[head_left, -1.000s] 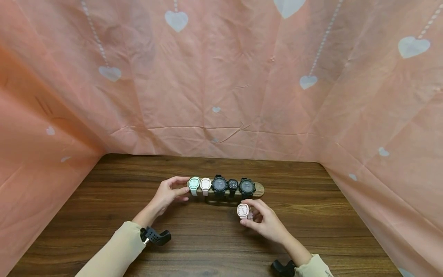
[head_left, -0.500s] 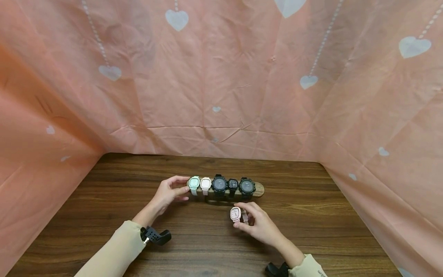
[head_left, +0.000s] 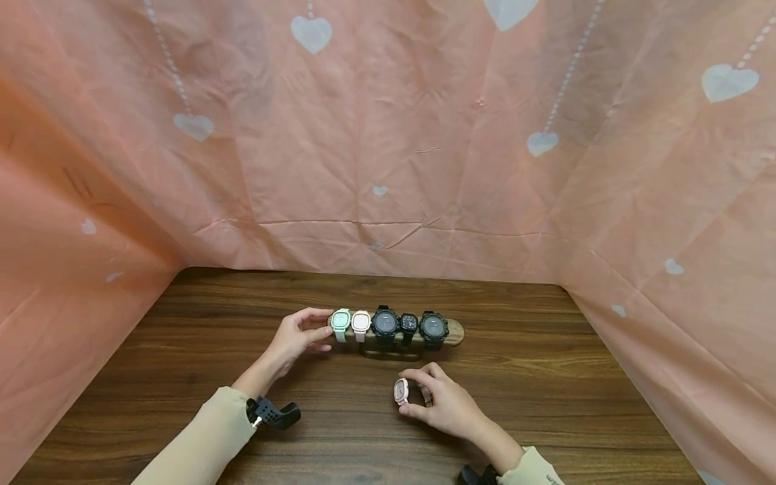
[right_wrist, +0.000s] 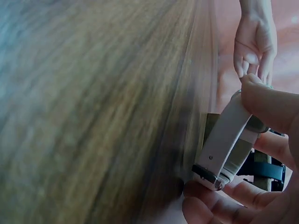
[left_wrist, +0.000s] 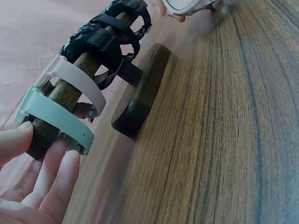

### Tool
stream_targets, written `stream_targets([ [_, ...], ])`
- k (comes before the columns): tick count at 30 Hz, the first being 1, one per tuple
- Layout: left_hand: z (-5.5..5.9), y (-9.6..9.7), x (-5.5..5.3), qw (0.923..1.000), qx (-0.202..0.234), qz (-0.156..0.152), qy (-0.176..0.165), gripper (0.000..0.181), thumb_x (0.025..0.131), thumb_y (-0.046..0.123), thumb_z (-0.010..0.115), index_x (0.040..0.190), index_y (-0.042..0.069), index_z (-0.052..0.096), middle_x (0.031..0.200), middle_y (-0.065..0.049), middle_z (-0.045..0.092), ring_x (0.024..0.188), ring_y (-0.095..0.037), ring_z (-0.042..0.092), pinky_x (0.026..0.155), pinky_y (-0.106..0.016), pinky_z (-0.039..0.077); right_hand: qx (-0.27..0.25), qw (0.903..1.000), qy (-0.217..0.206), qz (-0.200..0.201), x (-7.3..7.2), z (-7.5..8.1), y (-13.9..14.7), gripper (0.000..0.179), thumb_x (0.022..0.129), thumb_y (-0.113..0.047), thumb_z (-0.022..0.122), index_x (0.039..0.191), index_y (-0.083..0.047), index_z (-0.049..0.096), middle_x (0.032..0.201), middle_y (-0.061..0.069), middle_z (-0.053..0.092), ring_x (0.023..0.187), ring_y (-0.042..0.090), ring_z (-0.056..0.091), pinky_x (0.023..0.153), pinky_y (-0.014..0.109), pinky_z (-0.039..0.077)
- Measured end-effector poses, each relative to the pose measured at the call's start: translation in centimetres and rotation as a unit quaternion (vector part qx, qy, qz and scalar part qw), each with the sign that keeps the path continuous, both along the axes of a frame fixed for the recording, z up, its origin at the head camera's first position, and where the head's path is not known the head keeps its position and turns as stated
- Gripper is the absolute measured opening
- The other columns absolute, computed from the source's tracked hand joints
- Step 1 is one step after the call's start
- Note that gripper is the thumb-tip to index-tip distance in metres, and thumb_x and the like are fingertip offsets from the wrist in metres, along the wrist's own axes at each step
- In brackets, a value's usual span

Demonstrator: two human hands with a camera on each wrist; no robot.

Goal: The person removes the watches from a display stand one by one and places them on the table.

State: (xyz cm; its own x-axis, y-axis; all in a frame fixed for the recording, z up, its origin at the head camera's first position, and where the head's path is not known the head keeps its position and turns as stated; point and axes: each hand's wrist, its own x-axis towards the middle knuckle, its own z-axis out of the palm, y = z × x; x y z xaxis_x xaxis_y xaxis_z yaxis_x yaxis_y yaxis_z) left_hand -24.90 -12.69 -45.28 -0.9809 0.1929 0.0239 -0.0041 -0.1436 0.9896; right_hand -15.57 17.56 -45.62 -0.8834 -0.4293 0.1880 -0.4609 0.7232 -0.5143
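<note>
A wooden watch stand [head_left: 456, 332] bears a row of watches on its bar. From the left they are a mint green watch [head_left: 341, 320], a pale pink watch [head_left: 360, 322] and several black watches [head_left: 384, 325]. My left hand [head_left: 297, 340] holds the bar's left end; the left wrist view has the thumb against it beside the mint strap [left_wrist: 58, 114], fingers beneath. In front of the stand, my right hand [head_left: 448, 404] pinches another light pink watch [head_left: 401, 391] between thumb and fingers, its dial turned left. Its strap [right_wrist: 224, 135] forms a closed loop in the right wrist view.
The stand's dark foot [left_wrist: 145, 93] rests on the brown wood-grain table [head_left: 339, 431]. Peach cloth [head_left: 388, 135] with white hearts hangs behind the table and along both sides. A black wrist camera [head_left: 273, 412] sits on the left forearm.
My right hand has moved left and toward me with the light pink watch, away from the stand, and the dial has turned further left. The left hand and the stand hold still.
</note>
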Motion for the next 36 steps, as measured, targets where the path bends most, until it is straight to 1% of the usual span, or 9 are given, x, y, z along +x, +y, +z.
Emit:
stream_targets([
  [4,-0.03,0.0,-0.01,1.0,0.003,0.0,-0.001,0.042,0.081,-0.003,0.068,0.121,-0.004,0.055,0.112,-0.016,0.056,0.079,-0.022,0.064,0.07,-0.045,0.056,0.024,0.9997,0.005,0.006,0.02,-0.07,-0.28,0.051,0.076,-0.045,0.074,0.12,-0.023,0.06,0.091,-0.004,0.044,0.062,0.004,0.043,0.046,0.02,0.035],
  [7,-0.02,0.03,0.0,1.0,0.004,0.001,-0.001,0.042,0.081,-0.003,0.068,0.121,-0.004,0.055,0.112,-0.016,0.056,0.079,-0.022,0.064,0.07,-0.046,0.056,0.047,0.9988,0.01,0.011,0.0,-0.08,-0.46,0.051,0.076,-0.046,0.072,0.121,-0.024,0.059,0.093,-0.005,0.044,0.062,0.004,0.042,0.046,0.021,0.035],
  [13,-0.08,0.03,0.03,1.0,0.009,0.0,0.001,0.043,0.081,-0.003,0.068,0.122,-0.005,0.054,0.112,-0.017,0.056,0.08,-0.022,0.063,0.07,-0.046,0.056,0.082,0.9962,0.013,0.026,-0.07,-0.1,-0.62,0.049,0.078,-0.05,0.07,0.119,-0.026,0.059,0.096,-0.005,0.043,0.068,0.009,0.047,0.05,0.025,0.039],
  [18,-0.21,-0.03,-0.02,1.0,0.008,-0.003,0.002,0.043,0.081,-0.002,0.068,0.122,-0.005,0.054,0.112,-0.019,0.055,0.082,-0.022,0.063,0.071,-0.045,0.056,0.101,0.9944,0.009,0.028,-0.15,-0.15,-0.64,0.051,0.077,-0.054,0.068,0.12,-0.028,0.058,0.097,-0.006,0.044,0.071,0.009,0.048,0.051,0.026,0.04],
  [26,-0.2,-0.05,0.09,0.9999,0.012,-0.003,0.004,0.044,0.081,-0.002,0.068,0.122,-0.005,0.054,0.113,-0.02,0.055,0.081,-0.022,0.063,0.07,-0.046,0.056,0.096,0.9949,0.004,0.031,-0.12,-0.2,-0.36,0.054,0.076,-0.055,0.068,0.122,-0.027,0.058,0.09,-0.008,0.041,0.064,0.005,0.039,0.047,0.021,0.033],
  [36,-0.29,0.01,0.07,0.9999,0.013,-0.004,0.004,0.043,0.082,-0.003,0.067,0.122,-0.005,0.054,0.114,-0.02,0.054,0.082,-0.023,0.063,0.071,-0.046,0.055,0.06,0.9978,0.004,0.026,-0.19,-0.34,0.08,0.054,0.078,-0.052,0.068,0.124,-0.025,0.058,0.086,-0.006,0.042,0.062,0.002,0.04,0.046,0.02,0.035],
])
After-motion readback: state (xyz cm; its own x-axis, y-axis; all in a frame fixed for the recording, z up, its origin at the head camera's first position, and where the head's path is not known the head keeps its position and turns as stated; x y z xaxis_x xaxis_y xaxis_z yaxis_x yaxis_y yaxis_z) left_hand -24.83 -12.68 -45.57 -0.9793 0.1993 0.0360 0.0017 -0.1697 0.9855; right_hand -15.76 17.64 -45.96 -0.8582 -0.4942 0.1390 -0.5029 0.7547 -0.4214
